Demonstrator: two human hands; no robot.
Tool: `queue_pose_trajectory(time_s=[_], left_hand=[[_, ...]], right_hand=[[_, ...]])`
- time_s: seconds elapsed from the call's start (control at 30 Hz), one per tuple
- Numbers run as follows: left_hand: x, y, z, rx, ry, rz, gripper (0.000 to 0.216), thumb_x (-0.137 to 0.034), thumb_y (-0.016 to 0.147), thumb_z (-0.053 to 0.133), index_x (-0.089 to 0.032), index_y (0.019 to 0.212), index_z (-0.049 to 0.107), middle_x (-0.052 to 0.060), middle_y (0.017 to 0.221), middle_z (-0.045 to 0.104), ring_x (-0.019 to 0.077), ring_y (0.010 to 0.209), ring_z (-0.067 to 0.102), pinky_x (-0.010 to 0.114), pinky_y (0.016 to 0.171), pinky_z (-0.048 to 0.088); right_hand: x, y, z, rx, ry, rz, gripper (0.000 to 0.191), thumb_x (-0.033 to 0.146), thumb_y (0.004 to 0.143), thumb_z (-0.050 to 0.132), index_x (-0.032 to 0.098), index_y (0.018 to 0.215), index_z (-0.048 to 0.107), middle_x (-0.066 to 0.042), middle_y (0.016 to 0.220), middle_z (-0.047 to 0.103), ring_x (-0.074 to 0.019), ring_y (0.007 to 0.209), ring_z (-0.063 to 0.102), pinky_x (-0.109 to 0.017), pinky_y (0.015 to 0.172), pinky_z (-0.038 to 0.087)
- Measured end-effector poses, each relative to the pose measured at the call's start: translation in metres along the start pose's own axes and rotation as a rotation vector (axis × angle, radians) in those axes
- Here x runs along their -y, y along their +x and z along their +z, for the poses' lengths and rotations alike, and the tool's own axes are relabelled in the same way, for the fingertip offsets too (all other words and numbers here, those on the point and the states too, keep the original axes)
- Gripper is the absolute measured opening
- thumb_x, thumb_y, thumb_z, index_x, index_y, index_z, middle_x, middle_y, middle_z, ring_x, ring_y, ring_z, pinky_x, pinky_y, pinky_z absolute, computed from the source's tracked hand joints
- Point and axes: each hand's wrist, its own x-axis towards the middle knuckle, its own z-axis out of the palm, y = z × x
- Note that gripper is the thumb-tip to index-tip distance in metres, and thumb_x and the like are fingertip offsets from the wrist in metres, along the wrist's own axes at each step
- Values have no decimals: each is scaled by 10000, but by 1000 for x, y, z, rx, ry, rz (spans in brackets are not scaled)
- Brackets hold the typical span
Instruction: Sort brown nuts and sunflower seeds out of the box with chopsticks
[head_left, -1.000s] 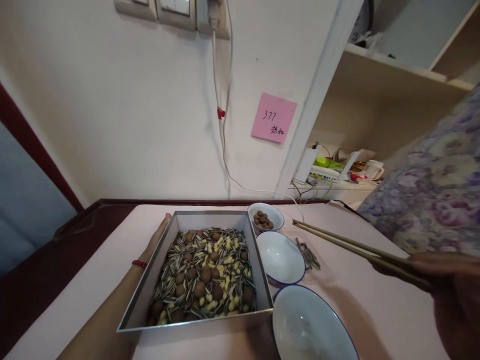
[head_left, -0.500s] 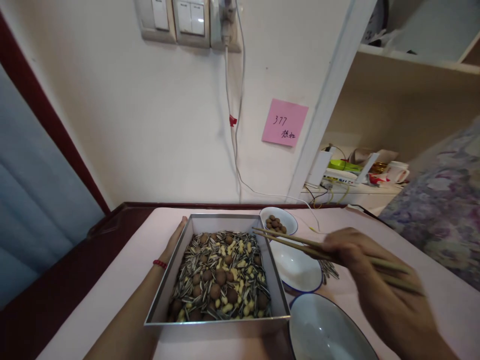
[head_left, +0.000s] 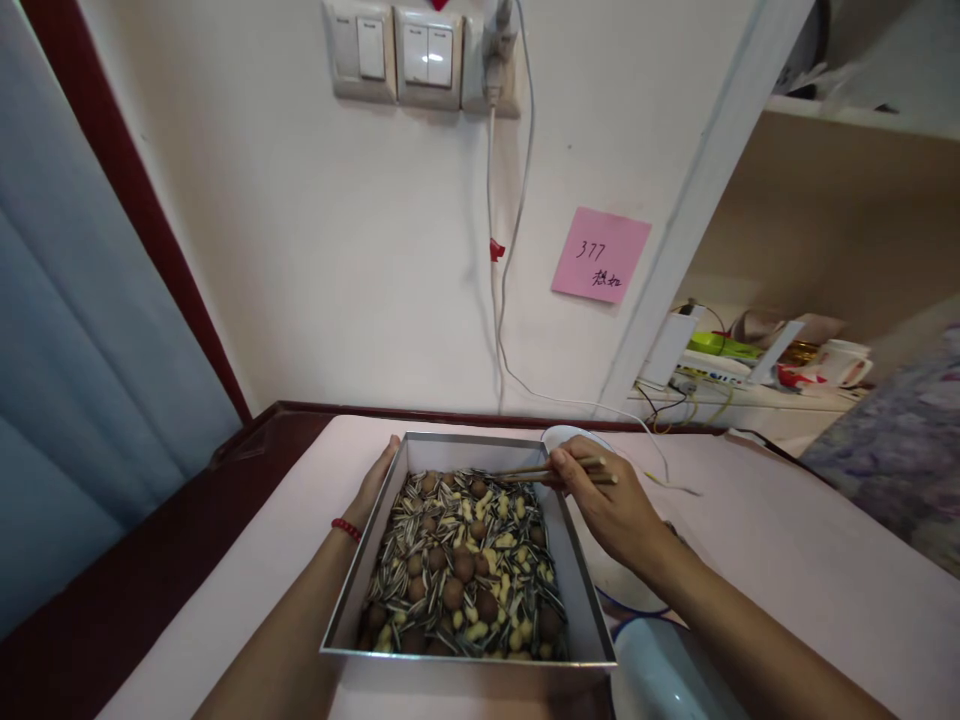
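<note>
A square, silver-rimmed box (head_left: 476, 453) holds a mix of striped sunflower seeds (head_left: 409, 525), pale peanuts (head_left: 476, 632) and round brown nuts (head_left: 453, 593). Against the box's left outer wall, my left hand (head_left: 375, 485) grips its side, with most fingers hidden. My right hand (head_left: 604, 500) is closed around a pair of wooden chopsticks (head_left: 529, 472), above the box's far right corner. The chopstick tips reach down among the seeds near the back wall; whether they pinch anything I cannot tell.
Right of the box stand three white bowls: a back one (head_left: 559, 434), a middle one (head_left: 611, 575) and a front one (head_left: 667, 670), partly covered by my right arm. A white cable (head_left: 600, 403) trails onto the table. A person's floral clothing (head_left: 892, 450) shows at right.
My right hand has moved left with the chopsticks, from over the bowls to the box, and their tips are now down in the seeds. The whole view has shifted slightly.
</note>
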Motion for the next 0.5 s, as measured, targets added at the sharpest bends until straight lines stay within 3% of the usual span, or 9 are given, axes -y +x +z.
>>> queue_pose_trajectory(time_s=[0.2, 0.33, 0.5], left_hand=[[4, 4, -5, -34, 7, 4, 457, -521, 1058, 541, -133, 1235, 707, 105, 1062, 806, 225, 894, 791, 412, 846, 643], [4, 6, -8, -77, 52, 30, 459, -515, 1040, 583, -121, 1237, 711, 105, 984, 815, 229, 847, 795, 403, 816, 650], [-8, 8, -5, -109, 118, 142, 419, -480, 1003, 634, -103, 1158, 730, 115, 942, 814, 274, 889, 793, 413, 833, 627]], right_hand=[[0, -9, -11, -28, 43, 19, 481, 603, 1009, 539, 211, 749, 638, -26, 728, 631, -194, 701, 616, -322, 668, 512], [17, -29, -28, -101, 59, 36, 412, 532, 1031, 547, 221, 805, 696, -36, 793, 681, -203, 761, 673, -313, 698, 550], [31, -80, -85, -352, -46, -41, 252, 424, 1033, 581, 301, 896, 753, -33, 942, 716, -209, 865, 692, -278, 697, 565]])
